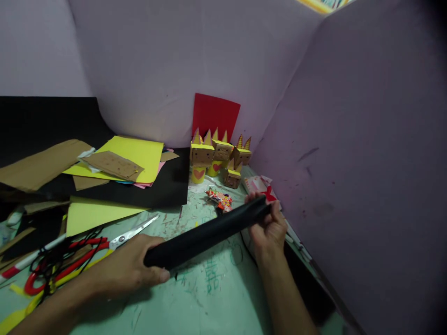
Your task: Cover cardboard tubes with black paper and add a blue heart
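A rolled sheet of black paper (206, 235) is held slantwise above the table, its right end higher than its left. My left hand (134, 265) grips the lower left end, thumb in front. Around the right end are the fingers of my right hand (267, 228), where the roll's edge curls open. Beyond the roll lies a small patterned red and white piece (219, 200), partly hidden by it. Red-handled scissors (120, 239) rest on the table past my left hand, with black cords tangled about the handles.
Several small cardboard heads with pointed ears (202, 153) stand at the back before a red sheet (214, 114). Yellow paper (152, 160) and cardboard pieces (45, 163) lie on black sheets (171, 186) at left. A pale wall (366, 163) borders the right side.
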`<state>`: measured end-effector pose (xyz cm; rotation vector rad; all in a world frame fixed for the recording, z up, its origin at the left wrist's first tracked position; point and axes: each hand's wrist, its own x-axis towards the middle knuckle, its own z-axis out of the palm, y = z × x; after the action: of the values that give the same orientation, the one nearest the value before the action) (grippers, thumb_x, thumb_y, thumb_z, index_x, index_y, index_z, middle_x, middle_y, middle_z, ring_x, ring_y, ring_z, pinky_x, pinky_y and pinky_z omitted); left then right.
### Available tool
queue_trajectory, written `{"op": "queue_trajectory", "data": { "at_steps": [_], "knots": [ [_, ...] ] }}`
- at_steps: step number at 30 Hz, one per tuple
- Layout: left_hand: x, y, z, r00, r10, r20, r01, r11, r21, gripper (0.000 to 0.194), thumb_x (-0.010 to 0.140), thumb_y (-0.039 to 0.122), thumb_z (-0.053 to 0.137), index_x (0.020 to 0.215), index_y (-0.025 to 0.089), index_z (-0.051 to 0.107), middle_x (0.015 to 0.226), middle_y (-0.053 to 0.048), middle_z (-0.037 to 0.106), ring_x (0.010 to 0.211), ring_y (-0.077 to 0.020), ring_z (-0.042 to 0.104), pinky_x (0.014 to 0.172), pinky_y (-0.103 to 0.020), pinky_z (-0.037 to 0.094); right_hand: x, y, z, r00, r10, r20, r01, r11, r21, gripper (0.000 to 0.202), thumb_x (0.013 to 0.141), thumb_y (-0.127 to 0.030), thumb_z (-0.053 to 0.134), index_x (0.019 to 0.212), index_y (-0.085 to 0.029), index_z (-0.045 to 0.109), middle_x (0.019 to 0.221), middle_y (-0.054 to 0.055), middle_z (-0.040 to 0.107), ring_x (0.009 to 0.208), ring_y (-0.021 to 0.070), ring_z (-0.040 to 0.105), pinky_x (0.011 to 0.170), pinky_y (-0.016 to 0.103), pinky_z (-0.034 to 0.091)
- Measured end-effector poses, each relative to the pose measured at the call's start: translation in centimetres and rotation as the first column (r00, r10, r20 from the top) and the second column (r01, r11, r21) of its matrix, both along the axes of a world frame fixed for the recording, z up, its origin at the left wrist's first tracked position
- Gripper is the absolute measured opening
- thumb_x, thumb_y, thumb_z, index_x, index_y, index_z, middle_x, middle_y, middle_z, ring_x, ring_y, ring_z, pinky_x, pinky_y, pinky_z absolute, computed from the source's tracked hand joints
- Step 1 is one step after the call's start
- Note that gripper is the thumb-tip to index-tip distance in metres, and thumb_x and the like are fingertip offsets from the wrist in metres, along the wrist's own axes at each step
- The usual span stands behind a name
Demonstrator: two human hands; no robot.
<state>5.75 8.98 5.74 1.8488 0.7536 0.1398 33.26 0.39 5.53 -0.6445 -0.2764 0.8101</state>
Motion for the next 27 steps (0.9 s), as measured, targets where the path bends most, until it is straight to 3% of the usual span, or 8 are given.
{"op": "queue_trajectory", "data": {
  "at_steps": [3, 6, 8, 11, 15, 22, 25, 27],
  "knots": [
    [-0.1, 0.2, 0.0, 0.999, 0.023, 0.03, -0.023, 0.999, -0.026, 0.029, 0.067, 0.048, 0.061, 0.068, 0.02, 0.052, 0.059, 0.003, 0.047, 0.054, -0.0142, 0.041, 0.048, -0.023, 0.027, -2.9, 0.1, -0.1, 0.993, 0.11, 0.047, -0.113, 0.991, 0.071, 0.057, 0.056, -0.065, 0.074, 0.093, -0.021, 0.067, 0.104, 0.006, 0.07, 0.113, 0.024, 0.058, 0.105, 0.042, 0.04],
    [0.7, -0.4, -0.1, 0.998, -0.005, 0.067, 0.004, 1.0, 0.015, 0.034, 0.068, 0.053, 0.059, 0.07, 0.02, 0.05, 0.062, 0.002, 0.045, 0.057, -0.0136, 0.037, 0.05, -0.023, 0.026, -7.1, 0.1, -1.1, 0.92, 0.379, 0.098, -0.375, 0.925, -0.06, 0.054, 0.058, -0.047, 0.082, 0.103, -0.021, 0.064, 0.111, 0.009, 0.068, 0.111, 0.0268, 0.059, 0.102, 0.044, 0.04],
    [1.3, -0.8, -0.2, 0.996, -0.047, 0.076, 0.044, 0.998, 0.044, 0.032, 0.068, 0.049, 0.059, 0.072, 0.019, 0.051, 0.066, 0.003, 0.044, 0.06, -0.0134, 0.034, 0.051, -0.024, 0.025, -9.1, 0.1, -1.8, 0.861, 0.497, 0.107, -0.477, 0.863, -0.164, 0.052, 0.056, -0.032, 0.086, 0.102, -0.021, 0.065, 0.102, 0.008, 0.073, 0.099, 0.0262, 0.065, 0.095, 0.043, 0.046],
    [1.7, -1.2, -0.3, 0.998, -0.051, 0.034, 0.049, 0.997, 0.056, 0.027, 0.069, 0.045, 0.057, 0.073, 0.018, 0.052, 0.066, 0.003, 0.044, 0.061, -0.0136, 0.035, 0.053, -0.024, 0.026, -9.6, 0.1, -2.3, 0.904, 0.414, 0.106, -0.388, 0.899, -0.202, 0.036, 0.057, -0.028, 0.085, 0.088, -0.019, 0.069, 0.087, 0.006, 0.075, 0.084, 0.0234, 0.068, 0.081, 0.036, 0.052],
    [1.6, -1.4, -0.1, 0.999, -0.017, -0.031, 0.02, 0.996, 0.081, 0.022, 0.068, 0.04, 0.057, 0.07, 0.019, 0.051, 0.067, 0.002, 0.047, 0.062, -0.0151, 0.04, 0.054, -0.025, 0.028, -7.2, 0.2, -1.7, 0.98, 0.197, 0.02, -0.189, 0.964, -0.188, 0.029, 0.058, -0.028, 0.083, 0.082, -0.014, 0.073, 0.081, 0.007, 0.075, 0.077, 0.0203, 0.068, 0.072, 0.03, 0.054],
    [1.0, -1.6, 0.1, 1.0, -0.01, -0.007, 0.01, 0.999, 0.053, 0.021, 0.066, 0.038, 0.061, 0.069, 0.018, 0.056, 0.067, 0.001, 0.051, 0.061, -0.0157, 0.043, 0.052, -0.024, 0.03, -2.9, 0.2, -0.2, 0.997, -0.024, -0.075, 0.016, 0.994, -0.105, 0.014, 0.059, -0.021, 0.079, 0.07, -0.019, 0.071, 0.068, -0.001, 0.073, 0.067, 0.0166, 0.068, 0.079, 0.033, 0.056],
    [1.0, -1.3, 0.0, 1.0, -0.01, 0.016, 0.011, 1.0, -0.011, 0.027, 0.067, 0.044, 0.062, 0.071, 0.018, 0.055, 0.064, 0.001, 0.049, 0.058, -0.0146, 0.043, 0.049, -0.024, 0.029, -3.5, 0.0, 0.1, 0.999, 0.023, -0.032, -0.024, 0.999, -0.038, 0.027, 0.059, -0.032, 0.082, 0.081, -0.021, 0.072, 0.085, 0.0, 0.075, 0.084, 0.0193, 0.069, 0.087, 0.035, 0.053],
    [1.1, -1.1, -0.3, 0.999, 0.004, 0.053, 0.004, 0.991, -0.133, 0.035, 0.067, 0.051, 0.063, 0.072, 0.018, 0.053, 0.06, 0.003, 0.046, 0.053, -0.0127, 0.041, 0.046, -0.023, 0.027, -5.1, -0.1, -0.2, 0.974, 0.226, 0.031, -0.225, 0.974, -0.034, 0.043, 0.055, -0.035, 0.084, 0.093, -0.019, 0.071, 0.101, 0.005, 0.074, 0.097, 0.0229, 0.066, 0.092, 0.038, 0.05]
  ]
}}
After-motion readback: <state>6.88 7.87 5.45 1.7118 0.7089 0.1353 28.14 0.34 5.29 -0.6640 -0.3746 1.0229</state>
